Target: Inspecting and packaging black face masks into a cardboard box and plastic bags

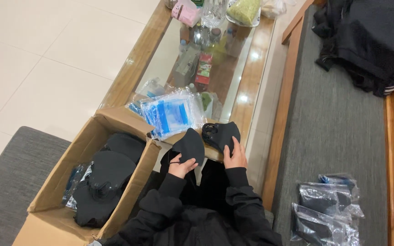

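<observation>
- Left hand (181, 167): grip clenched around a black face mask (190, 145), held just above the lap, near edge of the counter (256, 68).
- Right hand (236, 157): grasping a second black mask (221, 134), just right of the first; the two masks almost touch.
- Stack of clear blue-printed bags (172, 114) lies on the counter just beyond the masks, overlapping a cardboard box flap.
- Open cardboard box (53, 200), left of the lap, holds more black masks (108, 175).
- Bagged masks (327, 212) lie on the grey sofa seat (334, 123), near right.
- Dark jacket (370, 36) far right on the seat.
</observation>
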